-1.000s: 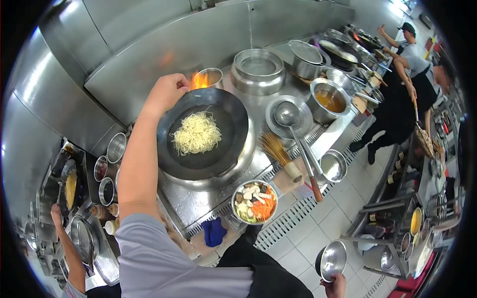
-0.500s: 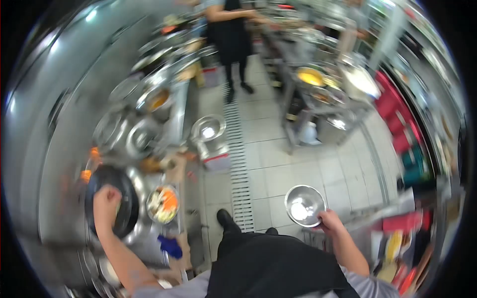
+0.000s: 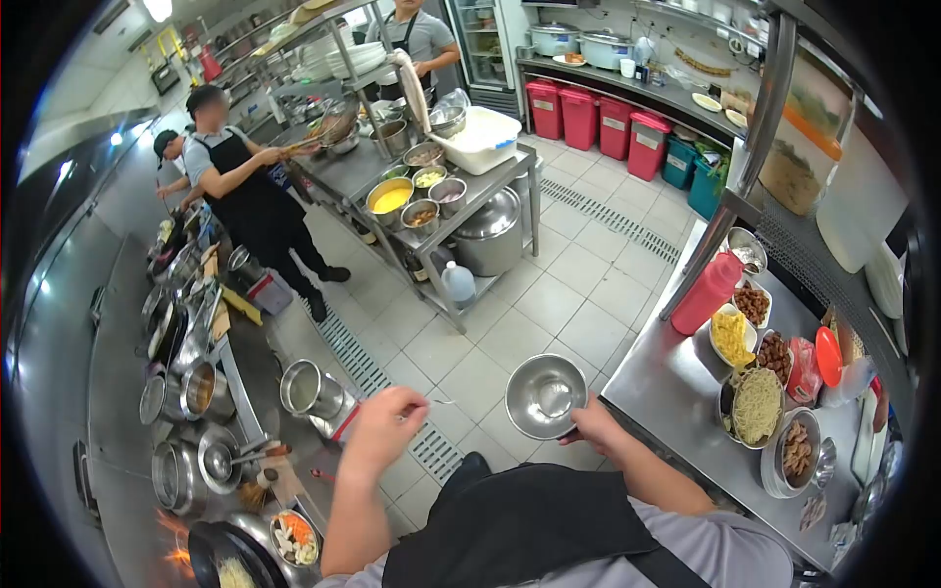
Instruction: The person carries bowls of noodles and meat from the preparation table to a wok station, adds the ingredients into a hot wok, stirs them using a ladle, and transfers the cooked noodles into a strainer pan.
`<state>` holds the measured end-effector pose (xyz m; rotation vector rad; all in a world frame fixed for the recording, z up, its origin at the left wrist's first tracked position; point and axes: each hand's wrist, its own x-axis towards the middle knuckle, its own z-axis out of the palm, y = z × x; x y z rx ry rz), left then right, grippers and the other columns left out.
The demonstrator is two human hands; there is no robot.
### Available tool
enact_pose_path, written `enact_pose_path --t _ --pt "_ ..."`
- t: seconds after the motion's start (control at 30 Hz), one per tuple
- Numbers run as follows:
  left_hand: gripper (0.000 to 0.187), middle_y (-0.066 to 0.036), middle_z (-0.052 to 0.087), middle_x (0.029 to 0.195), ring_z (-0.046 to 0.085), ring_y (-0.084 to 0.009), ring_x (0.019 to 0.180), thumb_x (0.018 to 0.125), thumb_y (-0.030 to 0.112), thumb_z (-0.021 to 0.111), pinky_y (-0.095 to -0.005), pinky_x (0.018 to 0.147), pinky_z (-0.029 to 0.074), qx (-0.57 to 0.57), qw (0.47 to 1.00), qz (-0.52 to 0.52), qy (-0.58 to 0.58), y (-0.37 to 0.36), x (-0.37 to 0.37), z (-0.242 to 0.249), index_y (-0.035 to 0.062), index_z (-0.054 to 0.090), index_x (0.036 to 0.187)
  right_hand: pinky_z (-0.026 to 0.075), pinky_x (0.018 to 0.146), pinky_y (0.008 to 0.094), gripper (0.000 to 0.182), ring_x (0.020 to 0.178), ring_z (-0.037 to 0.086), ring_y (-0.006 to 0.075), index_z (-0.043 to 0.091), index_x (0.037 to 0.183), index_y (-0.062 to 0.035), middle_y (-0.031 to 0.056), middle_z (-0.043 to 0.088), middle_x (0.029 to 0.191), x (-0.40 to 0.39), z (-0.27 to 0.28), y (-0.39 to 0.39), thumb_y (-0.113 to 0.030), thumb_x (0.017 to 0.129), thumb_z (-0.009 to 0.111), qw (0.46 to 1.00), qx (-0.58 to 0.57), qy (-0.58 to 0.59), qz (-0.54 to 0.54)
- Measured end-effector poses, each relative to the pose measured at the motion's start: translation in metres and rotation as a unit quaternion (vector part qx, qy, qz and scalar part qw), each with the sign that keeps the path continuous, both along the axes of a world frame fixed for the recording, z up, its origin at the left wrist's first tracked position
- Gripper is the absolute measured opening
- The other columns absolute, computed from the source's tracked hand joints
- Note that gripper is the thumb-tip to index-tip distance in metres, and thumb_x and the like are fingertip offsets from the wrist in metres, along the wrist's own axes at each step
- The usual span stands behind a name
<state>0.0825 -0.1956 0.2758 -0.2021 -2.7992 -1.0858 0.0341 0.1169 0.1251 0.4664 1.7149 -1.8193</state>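
Note:
My right hand [image 3: 598,428] grips the rim of a shiny steel mixing bowl [image 3: 545,396] held above the floor; its bare metal inside shows. My left hand [image 3: 387,431] is raised in front of me, its fingers curled together. A thin pale streak shows by the fingertips, too faint to name. Below and left of that hand, a black wok [image 3: 208,541] sits on the stove with pale shreds in it and flame beside it. Next to the wok is a bowl of cut vegetables [image 3: 295,538], orange and white.
On my right, a steel counter [image 3: 655,377] carries a red squeeze bottle [image 3: 708,292], noodles [image 3: 757,405] and meat pieces [image 3: 798,448]. Ahead stands a prep table [image 3: 495,201] with several filled pots. A co-worker in a black apron [image 3: 257,211] stands at the stove line.
My view has turned to the right, bringing the side counter into sight. My left hand has moved away from over the wok to in front of me. The bowl stays in my right hand.

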Motion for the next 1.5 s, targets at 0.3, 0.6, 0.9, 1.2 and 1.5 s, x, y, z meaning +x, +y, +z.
enact_pose_path --t 0.3,0.6,0.9,1.2,1.5 --pt "0.022 -0.013 0.062 0.098 0.059 -0.0306 0.093 0.079 0.008 0.059 -0.0368 0.082 0.047 0.004 0.985 -0.174 0.02 0.025 -0.074 -0.081 0.0039 0.061 0.1 0.059 0.058 0.0404 0.043 0.073 0.064 0.0323 0.036 0.124 0.0027 0.0206 0.056 0.098 -0.043 -0.012 -0.05 0.0 0.081 0.044 0.978 -0.167 -0.096 0.085" --pt "0.026 -0.01 0.063 0.106 0.061 -0.0252 0.095 0.083 0.021 0.06 -0.0345 0.081 0.048 -0.004 0.988 -0.013 -0.155 -0.094 -0.133 -0.11 0.0071 0.063 0.104 0.059 0.06 0.0425 0.034 0.073 0.063 0.036 0.038 0.111 0.0158 0.0244 0.056 0.096 -0.168 -0.061 -0.059 0.001 0.082 0.045 0.975 -0.12 -0.186 0.002" --pt "0.034 -0.016 0.066 0.096 0.065 -0.0248 0.086 0.083 0.027 0.06 -0.0327 0.077 0.05 0.158 0.938 -0.052 -0.302 -0.139 -0.23 -0.124 0.0021 0.063 0.106 0.056 0.055 0.0414 0.027 0.069 0.062 0.0293 0.051 0.102 0.0079 0.0173 0.059 0.093 -0.276 0.014 0.018 -0.003 0.078 0.051 0.956 -0.099 0.032 -0.273" --pt "0.034 -0.015 0.065 0.098 0.064 -0.0273 0.087 0.084 0.027 0.058 -0.0364 0.077 0.05 -0.041 0.961 -0.149 -0.231 -0.092 -0.407 -0.112 0.0042 0.062 0.109 0.047 0.039 0.0326 0.025 0.061 0.061 0.0222 0.051 0.101 0.0013 0.0134 0.061 0.081 -0.389 0.033 0.139 -0.012 0.08 0.047 0.919 -0.009 0.08 -0.386" --pt "0.036 -0.018 0.065 0.099 0.063 -0.0311 0.092 0.083 0.03 0.058 -0.0387 0.082 0.049 -0.196 0.91 -0.037 -0.363 -0.085 -0.505 -0.216 0.0042 0.062 0.108 0.052 0.061 0.0316 0.06 0.09 0.06 0.0274 0.03 0.139 -0.0103 0.0174 0.049 0.119 -0.718 0.071 0.171 -0.004 0.082 0.045 0.717 0.391 0.4 -0.415"
